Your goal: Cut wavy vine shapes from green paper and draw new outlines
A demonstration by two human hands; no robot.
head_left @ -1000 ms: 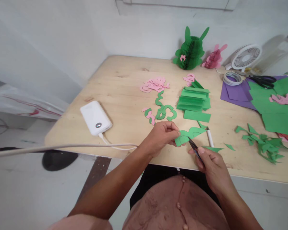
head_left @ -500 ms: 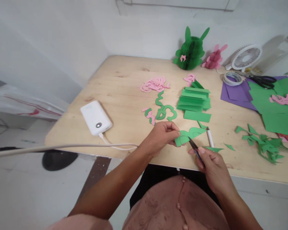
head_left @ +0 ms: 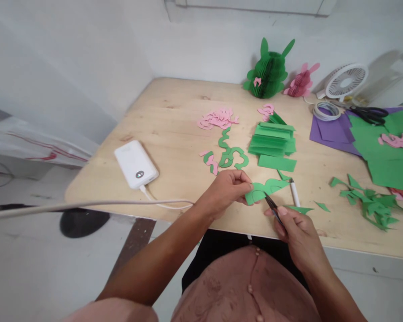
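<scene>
Hardly anything shifts from half a second ago: our view slides a touch, while both hands and the paper (head_left: 255,196) keep their pose. Our left hand (head_left: 230,190) pinches the paper's left end between thumb and fingertips, over the table's (head_left: 174,112) near edge, probably to steady it and leave the drawn curves uncovered. Our right hand (head_left: 297,228) curls around the scissors (head_left: 272,206), hiding most of the handles; the blades point up and left at the paper, a pose that seems to suit fine control. How far the blades part, we cannot tell. The pen (head_left: 295,195) lies just beside the paper, perhaps for reach. Scraps (head_left: 369,203) lie heaped further right, presumably out of the way, well apart from the pink cutouts (head_left: 220,119).
</scene>
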